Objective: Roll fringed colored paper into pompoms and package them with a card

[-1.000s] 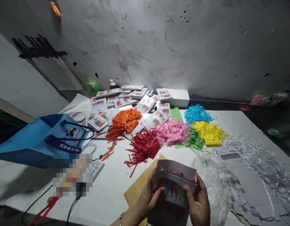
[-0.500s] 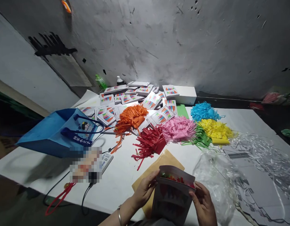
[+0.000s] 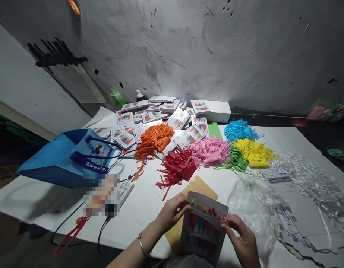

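Near the table's front edge, an upright printed packet point(image 3: 202, 234) has its top open, with green, red and pink tassel paper showing inside. My left hand point(image 3: 173, 212) pinches its upper left corner; a metal bangle is on that wrist. The upper right edge is gripped between thumb and fingers of my right hand point(image 3: 241, 236). Partly beneath the packet lies a tan envelope point(image 3: 201, 186). Beyond it are bundles of red point(image 3: 177, 167), pink point(image 3: 211, 150), orange point(image 3: 155, 139), green point(image 3: 236, 160), yellow point(image 3: 254, 152) and blue tassels point(image 3: 240, 130).
Printed packets point(image 3: 179, 118) are heaped at the back beside a white box point(image 3: 218, 111). A blue bag point(image 3: 60, 156) and a cabled device point(image 3: 125, 191) are at left. Clear plastic point(image 3: 252, 212), silvery strips point(image 3: 314, 186) and flat grey-white sheets point(image 3: 308, 219) lie at right.
The open top of the packet has tilted more toward the camera, showing more coloured paper inside. My left hand has shifted slightly up over its corner.
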Available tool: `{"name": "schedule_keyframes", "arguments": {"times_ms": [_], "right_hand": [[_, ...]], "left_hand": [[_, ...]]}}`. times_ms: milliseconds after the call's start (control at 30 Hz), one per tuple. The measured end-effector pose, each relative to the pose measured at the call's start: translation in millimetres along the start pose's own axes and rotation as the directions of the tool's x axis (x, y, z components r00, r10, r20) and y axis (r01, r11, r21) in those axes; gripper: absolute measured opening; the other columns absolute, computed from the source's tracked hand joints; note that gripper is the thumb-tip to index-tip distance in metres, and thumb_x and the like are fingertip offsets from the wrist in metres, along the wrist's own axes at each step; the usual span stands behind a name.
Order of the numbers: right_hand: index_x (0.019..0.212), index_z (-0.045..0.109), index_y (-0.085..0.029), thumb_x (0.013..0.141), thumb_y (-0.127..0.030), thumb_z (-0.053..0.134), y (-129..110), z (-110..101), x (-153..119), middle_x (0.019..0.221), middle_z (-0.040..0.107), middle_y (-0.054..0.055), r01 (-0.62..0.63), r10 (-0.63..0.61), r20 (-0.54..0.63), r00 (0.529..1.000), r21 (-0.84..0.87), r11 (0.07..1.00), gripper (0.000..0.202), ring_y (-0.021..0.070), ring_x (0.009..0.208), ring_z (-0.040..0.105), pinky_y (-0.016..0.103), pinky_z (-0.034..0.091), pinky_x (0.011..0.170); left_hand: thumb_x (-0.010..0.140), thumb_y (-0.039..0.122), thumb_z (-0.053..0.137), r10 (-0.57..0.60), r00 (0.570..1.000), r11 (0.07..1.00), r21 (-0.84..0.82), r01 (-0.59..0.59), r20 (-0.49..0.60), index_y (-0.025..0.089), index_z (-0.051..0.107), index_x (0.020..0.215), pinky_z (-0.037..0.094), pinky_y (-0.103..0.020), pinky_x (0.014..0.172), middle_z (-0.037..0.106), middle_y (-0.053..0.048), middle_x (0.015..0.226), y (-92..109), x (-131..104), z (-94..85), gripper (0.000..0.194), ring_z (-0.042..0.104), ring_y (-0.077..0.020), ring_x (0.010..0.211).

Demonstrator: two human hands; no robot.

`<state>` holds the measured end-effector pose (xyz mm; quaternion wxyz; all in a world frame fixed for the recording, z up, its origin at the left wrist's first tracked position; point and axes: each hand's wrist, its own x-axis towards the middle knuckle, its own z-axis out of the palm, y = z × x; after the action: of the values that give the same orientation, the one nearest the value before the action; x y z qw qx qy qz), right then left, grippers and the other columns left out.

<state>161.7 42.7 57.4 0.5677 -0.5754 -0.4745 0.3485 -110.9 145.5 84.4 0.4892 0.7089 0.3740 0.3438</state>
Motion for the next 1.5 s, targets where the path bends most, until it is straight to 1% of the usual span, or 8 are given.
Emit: {"name": "schedule_keyframes", "arguments": {"times_ms": [133, 300, 400, 700, 900, 1033, 1267, 1500], "right_hand": [[0.074, 0.062, -0.023, 0.079, -0.033, 0.076, -10, 10, 9, 0.088, 0.066, 0.003, -0.052, 0.050, 0.019, 0.999, 0.088, 0.995, 0.018, 0.0156, 0.083, 0.067, 0.021, 0.056, 0.073], [0.107, 0.061, -0.025, 0.084, -0.041, 0.070, -24, 18, 12, 0.088, 0.063, 0.001, -0.150, 0.131, 0.112, 0.985, 0.181, 0.972, 0.029, 0.0169, 0.079, 0.064, 0.026, 0.054, 0.071], [0.080, 0.065, -0.022, 0.082, -0.040, 0.072, -32, 18, 11, 0.075, 0.056, -0.001, -0.163, 0.135, 0.158, 0.978, 0.177, 0.971, 0.020, 0.0143, 0.070, 0.056, 0.021, 0.049, 0.063], [0.094, 0.077, -0.022, 0.077, -0.031, 0.075, -22, 25, 3, 0.089, 0.077, 0.007, -0.290, 0.258, 0.152, 0.954, 0.244, 0.925, 0.019, 0.0246, 0.085, 0.072, 0.036, 0.058, 0.079], [0.058, 0.058, -0.021, 0.070, -0.010, 0.062, -18, 39, -2, 0.091, 0.071, 0.003, -0.076, 0.091, -0.052, 0.994, 0.242, 0.967, 0.017, 0.0204, 0.086, 0.070, 0.031, 0.058, 0.070], [0.065, 0.058, -0.023, 0.076, -0.006, 0.058, -18, 31, 3, 0.091, 0.071, 0.002, 0.157, -0.154, -0.055, 0.986, 0.045, 0.987, 0.020, 0.0204, 0.094, 0.069, 0.034, 0.057, 0.078], [0.111, 0.068, -0.029, 0.084, -0.004, 0.058, -6, 2, 19, 0.121, 0.072, 0.004, 0.628, -0.577, 0.249, 0.778, -0.263, 0.733, 0.039, 0.0229, 0.108, 0.070, 0.044, 0.058, 0.091], [0.148, 0.043, -0.023, 0.092, -0.006, 0.050, -15, -4, 24, 0.130, 0.065, 0.012, 0.763, -0.582, 0.494, 0.646, -0.388, 0.517, 0.058, 0.0258, 0.113, 0.067, 0.042, 0.059, 0.089]], "left_hand": [[0.092, 0.038, 0.062, -0.007, 1.000, 0.999, -0.038, 0.007, -0.003, 0.017, 0.061, 0.079, 0.045, -0.025, 0.070, 0.058, -0.006, 0.092, 13, 7, 0.1, 0.024, 0.056, -0.0161, 0.081], [0.092, 0.044, 0.062, -0.048, 0.998, 0.982, -0.183, 0.056, 0.049, 0.019, 0.057, 0.114, 0.046, -0.027, 0.075, 0.055, -0.004, 0.094, 16, 7, 7.8, 0.033, 0.055, -0.0166, 0.084], [0.092, 0.045, 0.061, -0.016, 0.995, 0.970, -0.241, 0.039, 0.098, 0.017, 0.063, 0.090, 0.044, -0.029, 0.076, 0.054, -0.004, 0.089, 19, 8, 10.6, 0.029, 0.053, -0.0174, 0.083], [0.088, 0.042, 0.067, -0.096, 0.994, 0.894, -0.434, 0.111, 0.056, 0.018, 0.065, 0.094, 0.050, -0.037, 0.084, 0.070, -0.008, 0.096, 19, -3, 29.3, 0.024, 0.064, -0.0233, 0.090], [0.082, 0.039, 0.074, -0.115, 0.991, 0.869, -0.489, 0.071, -0.061, 0.017, 0.064, 0.064, 0.050, -0.041, 0.088, 0.072, -0.010, 0.100, 18, -1, 38.3, 0.030, 0.068, -0.0284, 0.097], [0.080, 0.045, 0.075, -0.079, 0.989, 0.894, -0.430, 0.124, 0.121, 0.016, 0.066, 0.079, 0.051, -0.041, 0.088, 0.064, -0.016, 0.127, 22, 0, 31.0, 0.031, 0.061, -0.0341, 0.115], [0.085, 0.043, 0.072, -0.217, 0.974, 0.906, -0.359, 0.224, 0.060, 0.019, 0.065, 0.103, 0.053, -0.033, 0.082, 0.071, -0.010, 0.107, 21, 0, 37.0, 0.031, 0.067, -0.0241, 0.099], [0.086, 0.042, 0.071, -0.198, 0.980, 0.897, -0.396, 0.196, 0.037, 0.019, 0.068, 0.095, 0.054, -0.033, 0.084, 0.073, -0.008, 0.103, 20, 1, 39.6, 0.025, 0.068, -0.0236, 0.098]]}}
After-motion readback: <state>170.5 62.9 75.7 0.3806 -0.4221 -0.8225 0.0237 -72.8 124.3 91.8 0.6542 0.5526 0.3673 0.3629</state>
